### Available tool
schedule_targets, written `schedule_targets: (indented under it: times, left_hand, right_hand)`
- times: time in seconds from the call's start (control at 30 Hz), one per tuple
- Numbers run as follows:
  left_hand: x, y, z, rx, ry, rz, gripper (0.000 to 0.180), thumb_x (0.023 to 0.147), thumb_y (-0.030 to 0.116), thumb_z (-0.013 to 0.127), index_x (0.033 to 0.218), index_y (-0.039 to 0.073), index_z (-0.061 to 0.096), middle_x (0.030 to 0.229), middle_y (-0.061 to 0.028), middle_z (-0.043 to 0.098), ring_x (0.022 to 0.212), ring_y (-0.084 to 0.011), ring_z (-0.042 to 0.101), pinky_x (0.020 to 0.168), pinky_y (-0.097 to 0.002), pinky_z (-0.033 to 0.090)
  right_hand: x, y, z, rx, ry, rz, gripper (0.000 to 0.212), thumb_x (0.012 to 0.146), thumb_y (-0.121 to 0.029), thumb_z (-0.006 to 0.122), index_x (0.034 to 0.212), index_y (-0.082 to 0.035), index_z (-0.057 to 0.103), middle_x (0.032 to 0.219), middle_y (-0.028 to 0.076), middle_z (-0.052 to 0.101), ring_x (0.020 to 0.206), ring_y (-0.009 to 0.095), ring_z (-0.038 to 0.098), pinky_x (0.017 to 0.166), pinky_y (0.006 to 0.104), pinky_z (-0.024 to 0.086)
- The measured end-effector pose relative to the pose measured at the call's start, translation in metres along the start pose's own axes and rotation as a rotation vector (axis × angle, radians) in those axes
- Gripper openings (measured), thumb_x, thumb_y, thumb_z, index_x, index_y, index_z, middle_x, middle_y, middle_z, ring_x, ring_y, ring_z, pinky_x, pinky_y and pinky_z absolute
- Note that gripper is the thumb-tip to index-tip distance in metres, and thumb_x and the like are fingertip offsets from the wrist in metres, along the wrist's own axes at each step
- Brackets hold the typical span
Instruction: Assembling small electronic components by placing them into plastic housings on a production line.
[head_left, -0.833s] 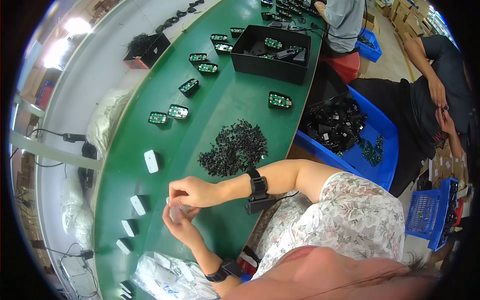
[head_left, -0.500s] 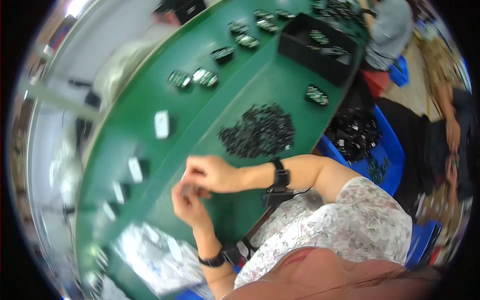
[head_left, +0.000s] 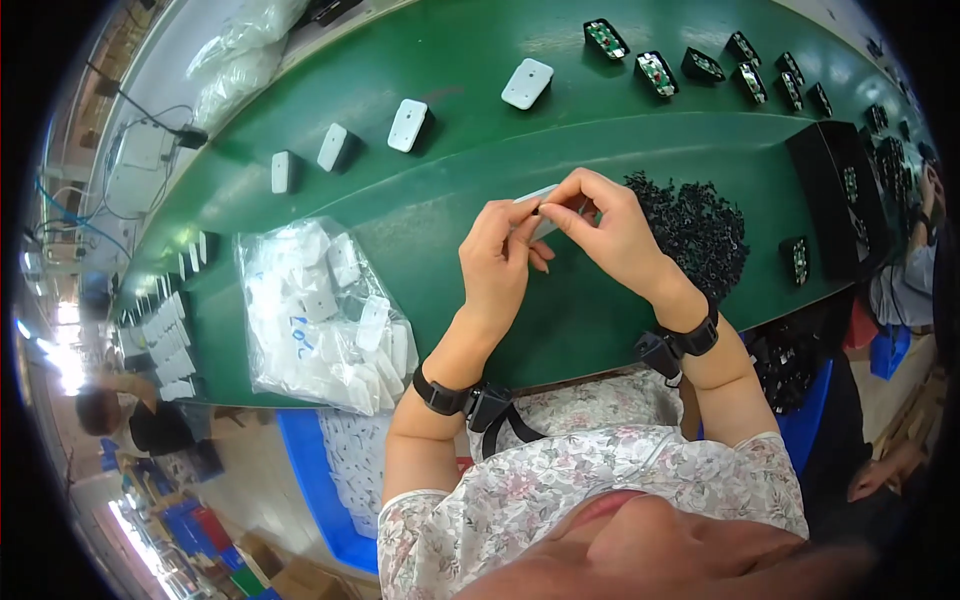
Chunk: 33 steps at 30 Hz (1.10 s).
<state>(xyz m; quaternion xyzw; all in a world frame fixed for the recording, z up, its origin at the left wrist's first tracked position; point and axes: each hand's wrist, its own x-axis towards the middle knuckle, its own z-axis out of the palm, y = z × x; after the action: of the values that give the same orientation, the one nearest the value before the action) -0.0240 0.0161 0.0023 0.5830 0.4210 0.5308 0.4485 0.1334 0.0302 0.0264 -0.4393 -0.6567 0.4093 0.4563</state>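
Observation:
In front of me, over the green bench, both hands meet around a white plastic cover [head_left: 546, 228], which my fingers partly hide. My left hand [head_left: 496, 255] is closed on the cover from its left side. My right hand [head_left: 618, 228] pinches a small black part [head_left: 536, 211] with thumb and forefinger, against the cover. The part's exact shape is too small to make out. Just right of my right hand lies a heap of small black parts [head_left: 705, 235].
White-topped cases [head_left: 408, 125] stand along the raised strip. Open black cases with green circuit boards [head_left: 655, 74] continue to the right. A clear bag of white covers [head_left: 300, 310] lies at left. A black bin [head_left: 835, 190] and blue crates [head_left: 312, 480] are nearby. Other people work at both sides.
My view has swung left and levelled, bringing the bag and more white-topped cases into sight. My hands stay together, and the white cover between them now shows more clearly.

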Motion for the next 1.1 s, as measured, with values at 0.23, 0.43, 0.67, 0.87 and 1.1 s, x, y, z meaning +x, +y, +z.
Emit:
schedule_targets:
  times: [0.23, 0.43, 0.67, 0.87, 1.1]
  left_hand:
    - [0.003, 0.010, 0.002, -0.282, 0.002, -0.135, 0.030, 0.092, -0.004, 0.045, 0.122, -0.006, 0.043, 0.101, -0.0169, 0.060, 0.080, -0.0191, 0.065, 0.071, -0.0301, 0.057]
    - [0.000, 0.006, 0.002, -0.416, 0.007, -0.262, 0.022, 0.092, -0.001, 0.049, 0.112, -0.009, 0.046, 0.103, -0.0171, 0.061, 0.084, -0.0229, 0.067, 0.076, -0.0318, 0.057]
    - [-0.001, -0.004, 0.003, -0.327, -0.029, -0.087, 0.009, 0.093, 0.003, 0.052, 0.099, -0.003, 0.048, 0.093, -0.0135, 0.062, 0.081, -0.0214, 0.066, 0.073, -0.0304, 0.056]
    - [0.001, -0.003, 0.000, -0.220, -0.004, -0.027, 0.008, 0.093, 0.004, 0.054, 0.095, -0.002, 0.048, 0.089, -0.0131, 0.062, 0.074, -0.0201, 0.066, 0.068, -0.0289, 0.055]
    - [0.003, 0.002, -0.005, -0.381, -0.026, -0.141, 0.009, 0.092, 0.004, 0.055, 0.093, -0.001, 0.048, 0.083, -0.0127, 0.062, 0.071, -0.0185, 0.065, 0.064, -0.0277, 0.055]
  right_hand:
    - [0.002, 0.000, 0.001, -0.138, 0.083, -0.100, 0.006, 0.081, -0.005, 0.066, 0.080, -0.003, 0.061, 0.080, 0.000, 0.054, 0.064, 0.006, 0.044, 0.054, 0.0209, 0.034]
    - [0.002, 0.009, 0.010, -0.169, 0.146, -0.129, 0.013, 0.077, -0.008, 0.070, 0.077, -0.002, 0.058, 0.075, 0.003, 0.053, 0.061, 0.012, 0.050, 0.055, 0.0245, 0.042]
    - [0.000, 0.003, 0.003, 0.019, 0.026, 0.077, 0.009, 0.082, -0.006, 0.066, 0.079, -0.002, 0.058, 0.077, 0.000, 0.049, 0.064, 0.007, 0.042, 0.056, 0.0206, 0.034]
    - [-0.001, 0.003, 0.004, -0.106, 0.013, 0.002, 0.012, 0.082, -0.008, 0.067, 0.079, -0.002, 0.057, 0.078, -0.001, 0.048, 0.061, 0.007, 0.039, 0.055, 0.0210, 0.034]
    - [0.006, -0.004, -0.008, -0.146, 0.137, -0.112, 0.019, 0.079, -0.011, 0.071, 0.092, -0.004, 0.058, 0.091, 0.001, 0.050, 0.080, 0.010, 0.044, 0.069, 0.0212, 0.036]
